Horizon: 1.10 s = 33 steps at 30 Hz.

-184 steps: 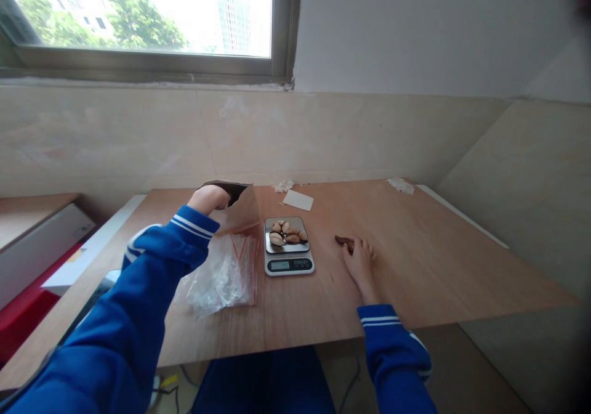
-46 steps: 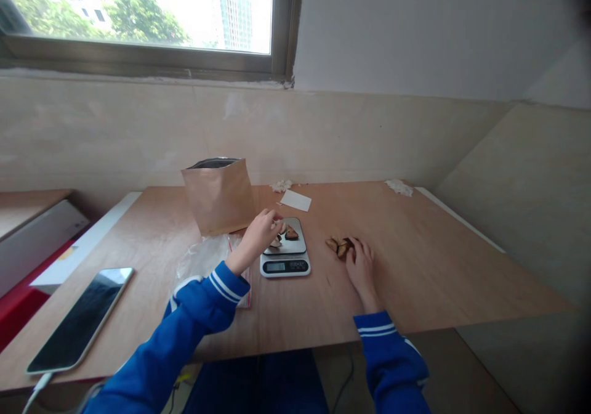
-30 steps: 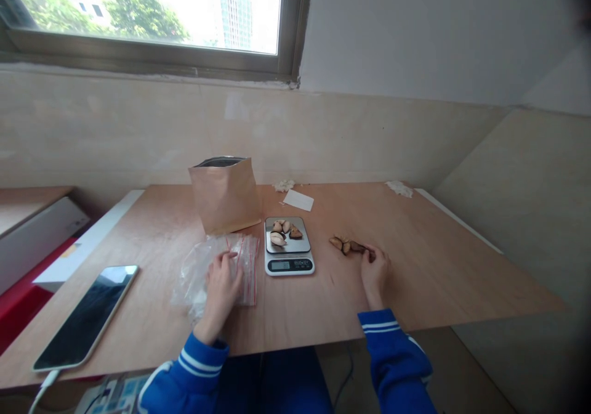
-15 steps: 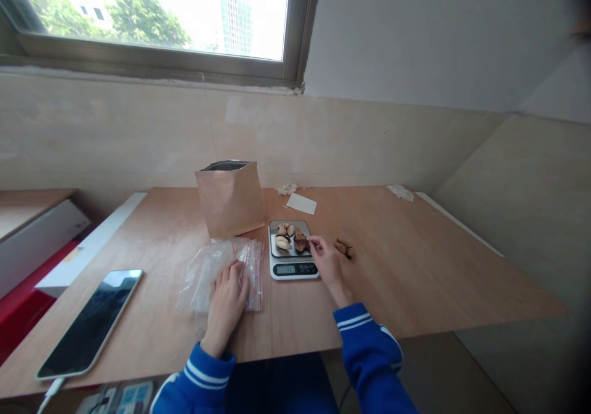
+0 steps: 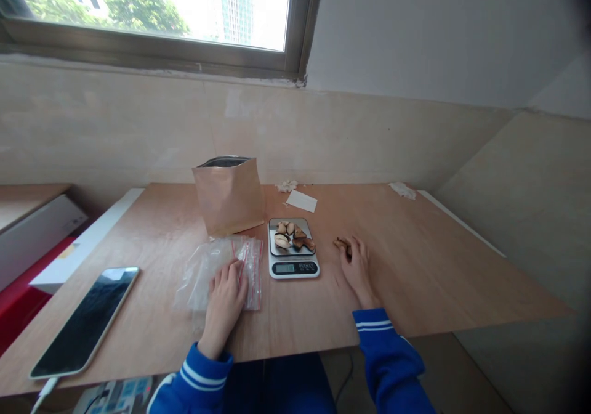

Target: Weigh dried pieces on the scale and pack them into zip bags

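Observation:
My left hand (image 5: 226, 291) lies on a stack of clear zip-lock bags (image 5: 198, 275) with red seal lines, its fingers resting loosely over them. To the right of a small digital kitchen scale (image 5: 294, 268), my right hand (image 5: 356, 266) is down at the table. Its thumb and fingers are curled round a brown dried piece (image 5: 340, 242), which they partly hide. On the scale's metal plate are several cream, rounded pieces (image 5: 282, 240) and a darker brown, wrinkled dried piece (image 5: 303, 241). The scale's display is lit, but its digits are too small to read.
Behind the bags a brown kraft pouch (image 5: 228, 198) stands upright with its top open. A white card (image 5: 301, 201) and crumpled white scraps (image 5: 287, 186) lie near the wall. At the left is a phone (image 5: 85, 324) with a cable plugged in. The table's front edge is close to me.
My right hand has let go of the brown piece on the scale and moved right to the pieces on the table. My left hand stays on the bags.

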{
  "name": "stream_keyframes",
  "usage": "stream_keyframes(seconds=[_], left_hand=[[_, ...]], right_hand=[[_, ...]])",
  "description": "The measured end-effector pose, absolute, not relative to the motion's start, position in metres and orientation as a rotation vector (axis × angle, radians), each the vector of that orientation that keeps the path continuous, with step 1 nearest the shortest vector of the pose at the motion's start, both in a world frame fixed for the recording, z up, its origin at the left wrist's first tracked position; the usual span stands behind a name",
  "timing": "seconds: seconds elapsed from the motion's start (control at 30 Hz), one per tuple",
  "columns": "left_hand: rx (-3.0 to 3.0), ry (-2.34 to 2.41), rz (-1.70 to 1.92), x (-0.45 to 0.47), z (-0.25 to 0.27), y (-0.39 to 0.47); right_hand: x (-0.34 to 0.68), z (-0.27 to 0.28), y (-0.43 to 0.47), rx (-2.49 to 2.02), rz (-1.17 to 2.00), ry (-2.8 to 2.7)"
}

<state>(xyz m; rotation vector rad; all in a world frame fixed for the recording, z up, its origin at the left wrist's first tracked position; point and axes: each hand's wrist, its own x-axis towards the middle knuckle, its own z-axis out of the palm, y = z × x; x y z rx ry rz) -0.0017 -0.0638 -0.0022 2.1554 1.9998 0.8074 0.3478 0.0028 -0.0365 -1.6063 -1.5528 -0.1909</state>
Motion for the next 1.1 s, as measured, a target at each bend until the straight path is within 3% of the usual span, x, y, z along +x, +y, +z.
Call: stream_keyframes(seconds=[0.83, 1.1], left_hand=[[2.149, 1.988, 0.802, -0.0008, -0.0003, -0.0646], [1.963, 2.073, 1.119, -0.0032, -0.0042, -0.0621]], right_hand=[[0.3493, -0.0433, 0.0019, -1.789, -0.152, -1.552], [0.3471, -0.0416, -0.0008, -1.933, -0.238, -1.438]])
